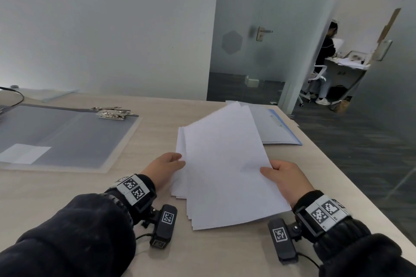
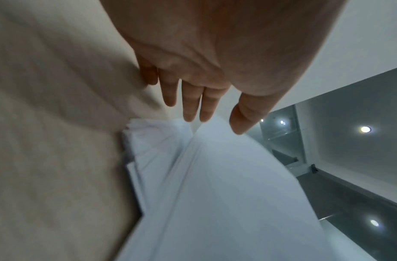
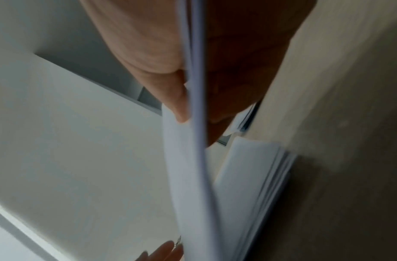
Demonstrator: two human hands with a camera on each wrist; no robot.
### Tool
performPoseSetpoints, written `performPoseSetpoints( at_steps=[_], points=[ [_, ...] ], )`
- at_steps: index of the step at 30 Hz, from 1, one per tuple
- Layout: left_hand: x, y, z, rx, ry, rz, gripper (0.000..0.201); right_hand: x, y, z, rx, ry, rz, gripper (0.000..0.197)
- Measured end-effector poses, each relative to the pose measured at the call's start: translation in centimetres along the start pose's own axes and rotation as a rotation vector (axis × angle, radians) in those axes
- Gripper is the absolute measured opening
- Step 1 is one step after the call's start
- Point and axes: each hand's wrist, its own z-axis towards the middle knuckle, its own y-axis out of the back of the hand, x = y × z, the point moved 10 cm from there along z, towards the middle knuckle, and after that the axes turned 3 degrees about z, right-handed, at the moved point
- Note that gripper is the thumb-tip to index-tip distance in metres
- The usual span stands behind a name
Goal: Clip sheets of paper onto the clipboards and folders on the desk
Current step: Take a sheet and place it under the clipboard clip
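Note:
My right hand [image 1: 267, 171] pinches a bundle of white sheets [image 1: 225, 164] at its right edge, thumb on top, and the bundle hangs tilted above the paper stack [image 1: 180, 141] on the desk. In the right wrist view the thumb [image 3: 180, 109] presses the sheets [image 3: 188, 176] above the stack [image 3: 255, 167]. My left hand [image 1: 177, 159] touches the bundle's left edge; its fingers [image 2: 190, 109] are straight at the sheets [image 2: 226, 176]. A grey folder [image 1: 67, 137] lies open at the left with a metal clip [image 1: 112, 113]. A blue folder [image 1: 274, 128] lies behind the sheets.
The light wooden desk [image 1: 67, 198] ends at a slanting right edge [image 1: 351, 177], with dark carpet beyond. A black cable [image 1: 15, 94] and a pale folder [image 1: 51, 93] lie at the back left. A person [image 1: 326, 51] sits far off, past a glass door.

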Motion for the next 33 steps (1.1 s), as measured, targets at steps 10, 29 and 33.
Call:
performPoseSetpoints(
  at_steps=[10, 29, 33],
  points=[
    [-8.4, 5.1, -1.7, -0.217, -0.194, -0.512, 0.027, 4.8, -2.5, 0.3, -0.026, 0.208, 0.265, 0.021],
    [-7.8, 1.0, -2.5, -0.062, -0.251, -0.379, 0.02, 4.6, -5.1, 1.8, -0.011, 0.177, 0.361, 0.014],
    [-6.5, 0.3, -2.3, -0.03, -0.196, -0.334, 0.021, 4.1, -5.3, 1.9, -0.009, 0.149, 0.346, 0.014]
  ],
)
